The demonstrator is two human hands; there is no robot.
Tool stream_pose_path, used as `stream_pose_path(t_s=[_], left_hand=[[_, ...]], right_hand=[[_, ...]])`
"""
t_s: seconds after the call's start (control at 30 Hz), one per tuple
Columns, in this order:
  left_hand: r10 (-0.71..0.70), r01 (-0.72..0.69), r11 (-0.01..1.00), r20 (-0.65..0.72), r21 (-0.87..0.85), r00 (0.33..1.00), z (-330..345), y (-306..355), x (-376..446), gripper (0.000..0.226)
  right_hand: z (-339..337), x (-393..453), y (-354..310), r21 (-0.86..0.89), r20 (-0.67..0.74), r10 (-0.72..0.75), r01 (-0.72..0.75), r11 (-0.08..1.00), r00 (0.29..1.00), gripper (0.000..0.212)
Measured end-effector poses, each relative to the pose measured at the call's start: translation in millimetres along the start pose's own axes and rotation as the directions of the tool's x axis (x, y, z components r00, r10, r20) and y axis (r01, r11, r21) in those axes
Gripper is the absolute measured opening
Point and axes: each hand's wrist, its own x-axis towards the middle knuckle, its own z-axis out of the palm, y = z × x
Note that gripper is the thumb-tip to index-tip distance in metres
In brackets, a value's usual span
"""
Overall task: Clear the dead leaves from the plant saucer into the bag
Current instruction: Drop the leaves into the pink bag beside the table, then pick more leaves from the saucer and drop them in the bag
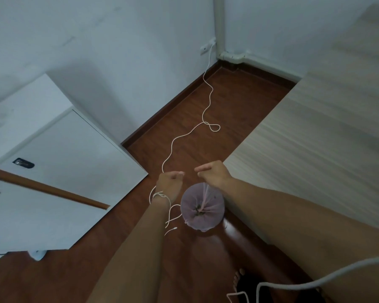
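Right now my right hand is closed in a pinch on the gathered neck of the bag, a thin pinkish one that hangs below it with the plastic drawn into pleats. Dark bits that I take for dead leaves lie at its bottom. My left hand is up beside it, just apart, fingers curled loosely together; whether it holds anything I cannot tell. A white cable runs from near that wrist across the wooden floor to a wall socket.

No saucer or plant is in view, so I judge the clearing is mostly done and the step in hand is closing or carrying the bag. Next move, I think, needs both hands at the neck to twist or knot it without spilling.

White cupboards stand to the left, a bed to the right. I can read no brand, label or writing anywhere
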Motion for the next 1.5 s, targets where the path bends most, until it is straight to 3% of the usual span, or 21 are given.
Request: stream_pose_path(t_s=[0.13,0.27,0.37,0.53,0.73,0.87,0.97,1.0,1.03,1.1,1.13,1.2,1.23,1.27,1.4,1.5], left_hand=[[-0.034,0.035,0.999,0.019,-0.025,0.999,-10,-4,-8,0.054],[-0.038,0.038,0.999,0.012,-0.009,0.999,-16,1,-21,0.04],[-0.065,0.065,0.998,0.001,-0.009,0.998,-12,8,-26,0.023],[0.033,-0.034,0.999,0.054,0.024,0.998,21,46,-27,0.027],[0.148,-0.136,0.988,0.248,-0.067,0.957,117,140,-39,0.012],[0.256,-0.279,0.96,0.458,-0.019,0.851,209,201,-72,0.029],[0.377,-0.521,0.849,0.593,0.085,0.711,281,239,-120,0.04],[0.396,-0.598,0.793,0.647,0.117,0.652,304,249,-138,0.042],[0.402,-0.66,0.739,0.697,0.136,0.593,326,256,-156,0.041],[0.401,-0.775,0.614,0.785,0.151,0.471,368,265,-190,0.038],[0.378,-0.827,0.538,0.831,0.162,0.409,387,268,-206,0.039],[0.295,-0.909,0.379,0.908,0.175,0.298,422,269,-228,0.045],[0.254,-0.931,0.32,0.931,0.174,0.261,438,267,-235,0.047],[0.208,-0.947,0.264,0.948,0.184,0.242,452,264,-240,0.049],[0.045,-0.979,0.038,0.979,0.199,0.2,486,244,-247,0.044],[0.051,-0.976,0.011,0.974,0.219,0.219,492,233,-244,0.04]], right_hand=[[0,-6,-2,0.081,-0.045,-0.006,0.009,0.997,0.999,0.012],[-10,-18,-10,0.218,-0.092,-0.01,0.03,0.975,0.996,0.024],[-23,-37,-7,0.306,-0.095,0.0,0.029,0.951,0.995,0.012],[-81,-80,14,0.442,-0.202,0.064,0.033,0.896,0.977,0.01],[-223,-135,31,0.305,-0.374,-0.027,0.151,0.941,0.927,0.011],[-324,-179,74,0.119,-0.516,-0.063,0.145,0.982,0.854,0.012],[-382,-236,94,-0.006,-0.522,-0.047,0.051,0.999,0.852,0.015],[-406,-250,127,-0.055,-0.503,0.041,-0.079,0.995,0.863,0.022],[-427,-259,160,-0.049,-0.531,0.127,-0.18,0.982,0.838,0.025],[-469,-265,236,0.012,-0.669,0.296,-0.387,0.922,0.682,0.048],[-483,-260,277,-0.023,-0.669,0.305,-0.428,0.903,0.678,0.054],[-491,-245,323,-0.303,-0.551,0.17,-0.385,0.872,0.817,0.041],[-478,-270,279,-0.378,-0.473,0.171,-0.374,0.847,0.865,0.039],[-465,-286,250,-0.401,-0.428,0.178,-0.363,0.841,0.886,0.039],[-453,-276,262,-0.454,-0.328,0.209,-0.348,0.821,0.921,0.022],[-440,-264,261,-0.519,-0.275,0.102,-0.237,0.821,0.956,0.016]])
